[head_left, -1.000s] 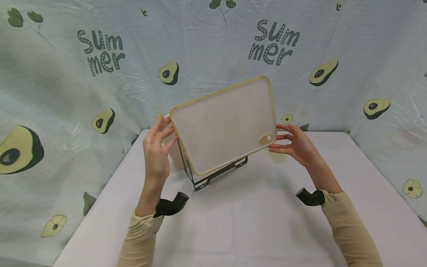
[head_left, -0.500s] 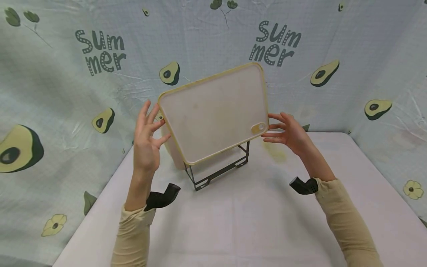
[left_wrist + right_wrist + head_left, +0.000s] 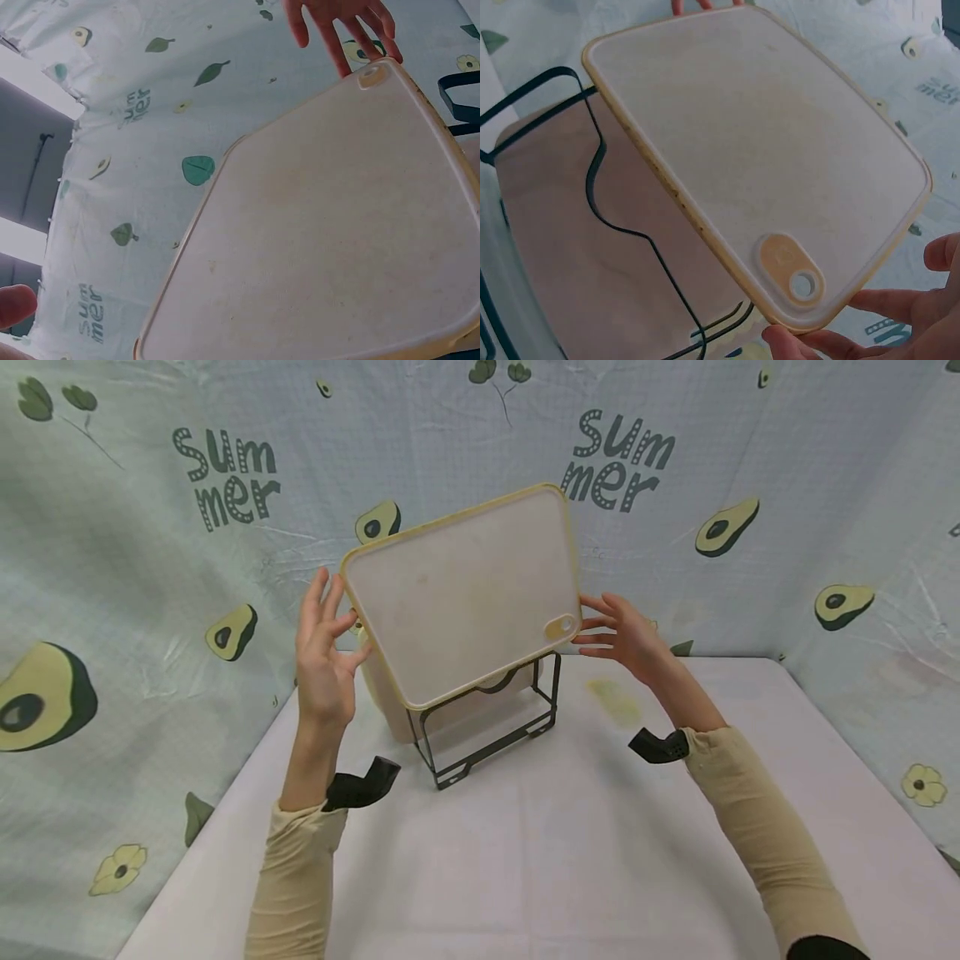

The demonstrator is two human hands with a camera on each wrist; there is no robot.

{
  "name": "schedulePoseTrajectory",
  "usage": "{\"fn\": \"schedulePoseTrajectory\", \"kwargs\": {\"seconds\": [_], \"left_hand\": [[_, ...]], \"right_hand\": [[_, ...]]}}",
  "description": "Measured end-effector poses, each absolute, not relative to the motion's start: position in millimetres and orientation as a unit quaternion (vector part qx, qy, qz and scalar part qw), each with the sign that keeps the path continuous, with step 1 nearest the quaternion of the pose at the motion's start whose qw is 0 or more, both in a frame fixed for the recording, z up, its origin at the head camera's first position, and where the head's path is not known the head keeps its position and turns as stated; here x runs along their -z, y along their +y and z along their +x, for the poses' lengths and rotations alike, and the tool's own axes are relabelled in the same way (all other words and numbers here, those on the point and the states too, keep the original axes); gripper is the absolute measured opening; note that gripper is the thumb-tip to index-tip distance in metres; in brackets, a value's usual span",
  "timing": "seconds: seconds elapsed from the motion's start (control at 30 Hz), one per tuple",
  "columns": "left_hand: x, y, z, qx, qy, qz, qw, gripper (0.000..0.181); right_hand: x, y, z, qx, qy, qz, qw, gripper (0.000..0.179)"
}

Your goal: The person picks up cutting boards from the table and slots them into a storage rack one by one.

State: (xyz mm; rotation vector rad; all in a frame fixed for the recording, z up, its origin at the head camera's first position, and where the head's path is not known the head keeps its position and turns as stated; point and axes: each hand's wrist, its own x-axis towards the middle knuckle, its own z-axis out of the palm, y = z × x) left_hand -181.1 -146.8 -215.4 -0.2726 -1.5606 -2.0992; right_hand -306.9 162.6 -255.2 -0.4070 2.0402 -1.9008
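Observation:
A white cutting board [image 3: 465, 602] with a yellow rim is held up at a slant between both hands, above a black wire rack [image 3: 498, 743]. My left hand [image 3: 324, 668] touches its left edge with fairly straight fingers, the index finger raised off it. At the lower right corner, beside the yellow oval with a hole, the right hand [image 3: 626, 639] supports the board with outstretched fingertips. In the right wrist view, fingers [image 3: 889, 304] touch the edge and corner. A pinkish board [image 3: 592, 240] stands in the rack, partly hidden behind the white one.
The rack stands on a white-covered table [image 3: 525, 860]. A fabric backdrop [image 3: 480, 427] with avocado prints hangs behind and at both sides. Black wrist camera mounts [image 3: 363, 783] stick out from the sleeves.
The cutting board has risen and shifted left, with both hands moving along with it. More of the wire rack and the pinkish board below now shows.

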Motion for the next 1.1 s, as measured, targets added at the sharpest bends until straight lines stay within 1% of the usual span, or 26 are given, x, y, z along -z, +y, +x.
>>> {"fn": "schedulePoseTrajectory", "kwargs": {"seconds": [0.13,0.53,0.8,1.1], "left_hand": [[218.0,-148.5,-186.4,0.766,-0.58,-0.095,0.262,0.061],[224.0,-155.3,-197.8,0.779,-0.569,-0.09,0.247,0.06],[233.6,-158.1,-205.3,0.789,-0.559,-0.09,0.24,0.061],[244.3,-160.0,-204.7,0.792,-0.559,-0.08,0.234,0.06]], "right_hand": [[262.3,156.3,-316.2,0.672,0.707,-0.151,0.164,0.062],[286.3,148.8,-332.3,0.7,0.68,-0.158,0.151,0.063],[299.3,147.5,-335.0,0.713,0.662,-0.163,0.161,0.063],[309.6,146.8,-334.9,0.727,0.644,-0.17,0.165,0.062]]}}
